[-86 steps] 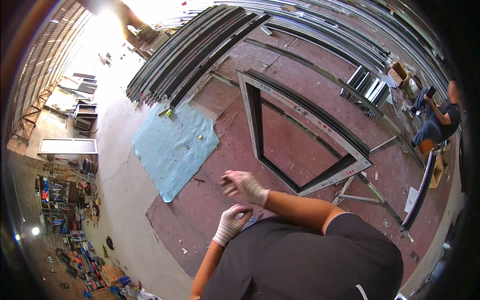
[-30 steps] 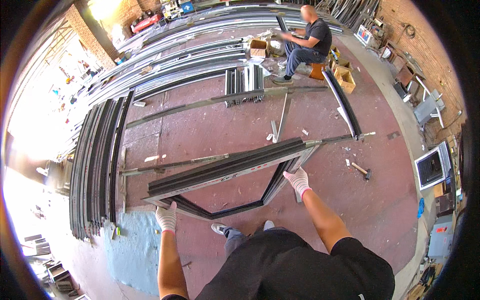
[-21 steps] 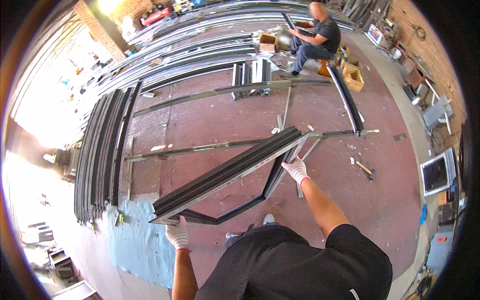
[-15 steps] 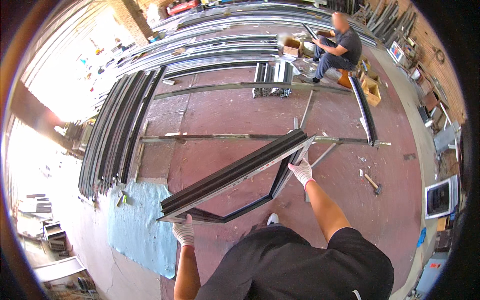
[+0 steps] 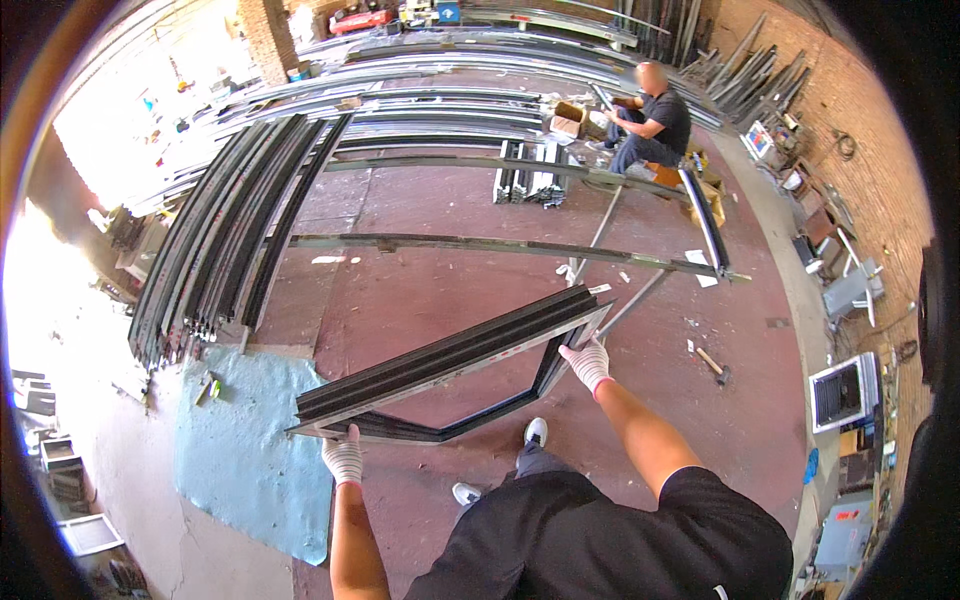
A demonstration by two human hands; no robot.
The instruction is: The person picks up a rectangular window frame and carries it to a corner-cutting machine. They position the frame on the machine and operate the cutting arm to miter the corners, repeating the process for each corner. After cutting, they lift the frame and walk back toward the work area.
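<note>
A dark rectangular window frame [image 5: 450, 352] hangs in the air before me, tilted, its right end higher than its left. At its lower left corner my left hand [image 5: 343, 457], in a white striped glove, is closed on the edge with the thumb on top. My right hand [image 5: 587, 362], gloved alike, grips the right-hand side. The fingers under the frame are partly hidden. Through its opening the reddish floor shows. Beyond it a long metal rail [image 5: 450, 243] runs crosswise on a stand, apart from the frame.
Many dark profiles [image 5: 225, 230] lie stacked at left, near a light blue sheet [image 5: 255, 450]. A hammer [image 5: 714, 367] lies on the floor at right. Another person [image 5: 655, 120] sits at the back right, beside cardboard boxes [image 5: 568, 122] and short profiles [image 5: 530, 172].
My view has shifted forward and to the right, and both my shoes now show. The window frame stays in both hands, a little flatter than before.
</note>
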